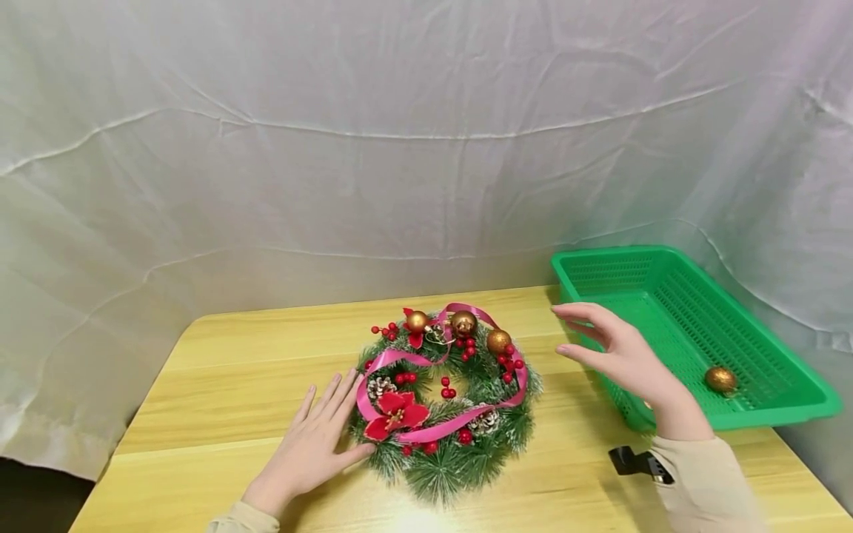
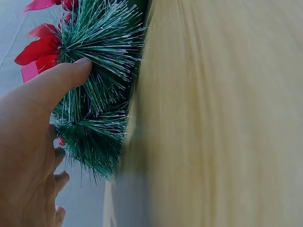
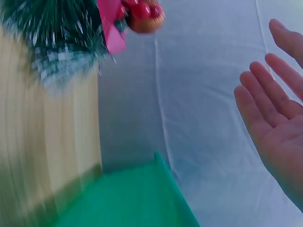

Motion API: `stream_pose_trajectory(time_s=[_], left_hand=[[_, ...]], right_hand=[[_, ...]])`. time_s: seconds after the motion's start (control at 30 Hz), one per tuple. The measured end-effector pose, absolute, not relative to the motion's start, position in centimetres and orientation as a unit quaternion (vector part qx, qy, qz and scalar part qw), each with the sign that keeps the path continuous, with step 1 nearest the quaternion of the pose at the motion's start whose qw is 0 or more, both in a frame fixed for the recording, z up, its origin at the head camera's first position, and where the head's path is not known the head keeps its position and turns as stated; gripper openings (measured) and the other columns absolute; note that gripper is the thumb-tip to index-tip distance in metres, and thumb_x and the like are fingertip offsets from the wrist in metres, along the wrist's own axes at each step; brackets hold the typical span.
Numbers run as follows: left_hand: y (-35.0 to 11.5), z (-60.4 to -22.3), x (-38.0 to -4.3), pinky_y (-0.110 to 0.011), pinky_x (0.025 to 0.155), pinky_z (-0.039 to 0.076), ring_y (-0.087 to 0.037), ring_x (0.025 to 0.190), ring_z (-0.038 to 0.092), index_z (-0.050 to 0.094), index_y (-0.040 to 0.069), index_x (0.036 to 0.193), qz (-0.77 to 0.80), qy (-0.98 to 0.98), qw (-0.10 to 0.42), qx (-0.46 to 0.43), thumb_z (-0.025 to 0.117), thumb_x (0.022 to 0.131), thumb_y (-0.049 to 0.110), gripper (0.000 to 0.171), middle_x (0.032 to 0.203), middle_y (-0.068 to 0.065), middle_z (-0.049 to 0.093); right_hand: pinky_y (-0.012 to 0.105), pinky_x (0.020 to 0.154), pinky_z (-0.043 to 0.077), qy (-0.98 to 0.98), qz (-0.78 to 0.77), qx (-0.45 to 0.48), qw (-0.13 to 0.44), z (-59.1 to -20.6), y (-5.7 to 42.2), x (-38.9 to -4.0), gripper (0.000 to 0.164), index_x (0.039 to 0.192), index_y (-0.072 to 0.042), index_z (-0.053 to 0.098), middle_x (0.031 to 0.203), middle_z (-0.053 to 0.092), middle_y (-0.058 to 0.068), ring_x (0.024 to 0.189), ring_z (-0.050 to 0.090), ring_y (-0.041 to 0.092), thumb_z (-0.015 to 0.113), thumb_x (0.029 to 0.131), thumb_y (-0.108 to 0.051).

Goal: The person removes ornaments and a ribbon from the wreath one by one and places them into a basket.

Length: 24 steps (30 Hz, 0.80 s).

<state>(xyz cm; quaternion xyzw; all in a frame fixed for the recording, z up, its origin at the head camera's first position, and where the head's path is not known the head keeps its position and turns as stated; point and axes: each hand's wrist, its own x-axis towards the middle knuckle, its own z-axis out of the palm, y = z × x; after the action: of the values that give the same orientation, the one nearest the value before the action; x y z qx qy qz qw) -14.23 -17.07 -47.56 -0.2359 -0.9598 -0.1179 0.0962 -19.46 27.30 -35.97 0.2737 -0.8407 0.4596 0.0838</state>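
Observation:
A green Christmas wreath lies flat on the wooden table, trimmed with a red poinsettia, pine cones, red berries and several gold baubles along its far side. A pink ribbon loops loosely over it. My left hand rests at the wreath's left edge, fingers straight; in the left wrist view its thumb lies against the needles. Between the wreath and the green basket, my right hand is held in the air, fingers extended and thumb apart, with nothing in it.
On the right stands the green plastic basket; a gold bauble lies inside, and another gold thing is partly hidden by the right wrist. A black strap-like mount is at that wrist. Grey-white cloth hangs behind the table.

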Motion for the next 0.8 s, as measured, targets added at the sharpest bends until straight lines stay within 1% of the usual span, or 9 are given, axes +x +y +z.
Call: stream_pose_trajectory(time_s=[0.23, 0.33, 0.43, 0.57, 0.7, 0.8], left_hand=[[-17.1, -47.7, -14.2, -0.052, 0.115, 0.005, -0.031, 0.143, 0.017, 0.016, 0.012, 0.154, -0.117, -0.959, 0.105, -0.237, 0.047, 0.084, 0.072, 0.097, 0.16, -0.002, 0.006], [-17.1, -47.8, -14.2, -0.051, 0.115, 0.003, -0.031, 0.143, 0.018, 0.017, 0.011, 0.154, -0.118, -0.958, 0.11, -0.238, 0.048, 0.084, 0.071, 0.097, 0.16, -0.002, 0.007], [-17.1, -47.8, -14.1, -0.05, 0.115, 0.001, -0.032, 0.142, 0.018, 0.017, 0.011, 0.154, -0.12, -0.958, 0.11, -0.237, 0.048, 0.084, 0.07, 0.097, 0.16, -0.002, 0.007], [-17.1, -47.7, -14.1, -0.051, 0.115, 0.004, -0.031, 0.143, 0.018, 0.016, 0.011, 0.154, -0.118, -0.959, 0.108, -0.234, 0.047, 0.084, 0.071, 0.097, 0.16, -0.002, 0.006], [-17.1, -47.9, -14.1, -0.053, 0.114, 0.007, -0.03, 0.143, 0.018, 0.017, 0.012, 0.154, -0.119, -0.959, 0.112, -0.234, 0.047, 0.084, 0.072, 0.097, 0.16, -0.001, 0.006], [-17.1, -48.0, -14.2, -0.053, 0.114, 0.007, -0.029, 0.143, 0.018, 0.018, 0.013, 0.154, -0.122, -0.957, 0.116, -0.234, 0.048, 0.084, 0.072, 0.096, 0.16, 0.0, 0.007]], right_hand=[[0.026, 0.101, 0.041, -0.799, 0.528, 0.277, 0.08, -38.5, 24.0, -21.7, 0.05, 0.13, -0.002, 0.054, 0.13, 0.054, 0.015, 0.12, 0.052, 0.023, 0.071, 0.084, 0.0], [0.033, 0.103, 0.041, -0.8, 0.531, 0.267, 0.088, -39.8, 22.7, -22.7, 0.047, 0.127, -0.001, 0.056, 0.127, 0.056, 0.016, 0.12, 0.052, 0.027, 0.072, 0.083, -0.002], [0.04, 0.105, 0.038, -0.814, 0.519, 0.247, 0.085, -40.9, 21.6, -23.6, 0.047, 0.127, -0.003, 0.057, 0.129, 0.056, 0.013, 0.122, 0.049, 0.026, 0.074, 0.084, -0.01], [0.049, 0.105, 0.036, -0.825, 0.513, 0.229, 0.064, -42.0, 20.8, -24.6, 0.052, 0.129, -0.001, 0.055, 0.132, 0.054, 0.013, 0.125, 0.045, 0.03, 0.075, 0.084, -0.015], [0.052, 0.101, 0.04, -0.825, 0.517, 0.224, 0.046, -42.7, 20.4, -25.1, 0.052, 0.128, 0.003, 0.055, 0.129, 0.054, 0.02, 0.12, 0.049, 0.037, 0.075, 0.082, -0.012], [0.05, 0.098, 0.044, -0.827, 0.517, 0.219, 0.032, -42.9, 20.2, -25.0, 0.052, 0.127, 0.003, 0.056, 0.128, 0.054, 0.022, 0.114, 0.054, 0.039, 0.076, 0.082, -0.011]])
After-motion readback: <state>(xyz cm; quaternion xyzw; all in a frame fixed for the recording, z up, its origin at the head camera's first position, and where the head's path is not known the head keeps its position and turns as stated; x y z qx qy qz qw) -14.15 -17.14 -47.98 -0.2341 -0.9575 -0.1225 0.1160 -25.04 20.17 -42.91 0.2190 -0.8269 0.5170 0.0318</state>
